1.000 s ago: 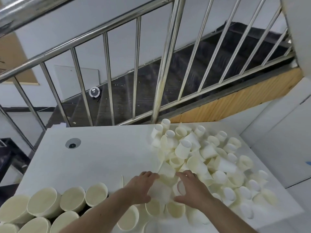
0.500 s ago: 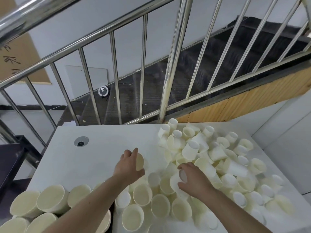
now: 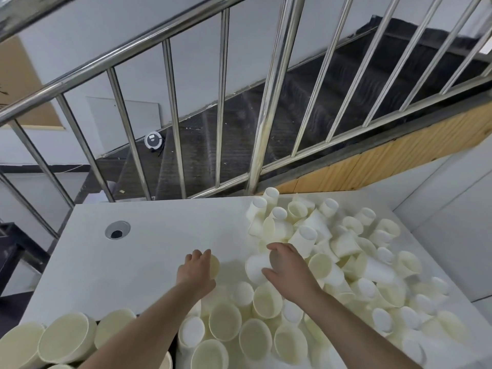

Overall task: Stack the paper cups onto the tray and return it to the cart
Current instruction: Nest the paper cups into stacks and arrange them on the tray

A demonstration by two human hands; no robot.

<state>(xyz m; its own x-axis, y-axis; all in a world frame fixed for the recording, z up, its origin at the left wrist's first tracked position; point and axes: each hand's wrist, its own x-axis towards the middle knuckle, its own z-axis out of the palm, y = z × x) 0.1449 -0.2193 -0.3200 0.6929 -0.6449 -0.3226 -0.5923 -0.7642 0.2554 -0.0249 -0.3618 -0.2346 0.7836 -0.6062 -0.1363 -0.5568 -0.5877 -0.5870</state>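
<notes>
Nearest the camera, upright paper cups (image 3: 225,321) stand mouth-up in a crowded cluster along the bottom edge, with larger cups (image 3: 68,336) at the lower left beyond the edge of the white surface (image 3: 149,235). Whether any of these sit on a tray cannot be told; no tray or cart shows.

Just beyond, the left hand (image 3: 197,271) curls its fingers (image 3: 198,255) around a single cup (image 3: 213,267) at the bare middle of the surface, most of that cup hidden behind the hand. The right hand (image 3: 288,270) grips a tipped cup (image 3: 257,267) lying on its side, long axis running left to right, closed bottom pointing toward the left hand. The two held cups sit near each other, so nesting one into the other probably comes next, once the mouths are turned to match.

Farther right and back, the loose pile of cups (image 3: 346,243) lies jumbled, closer to the right hand. Behind it rise the steel railing (image 3: 269,107) and dark stairs.
</notes>
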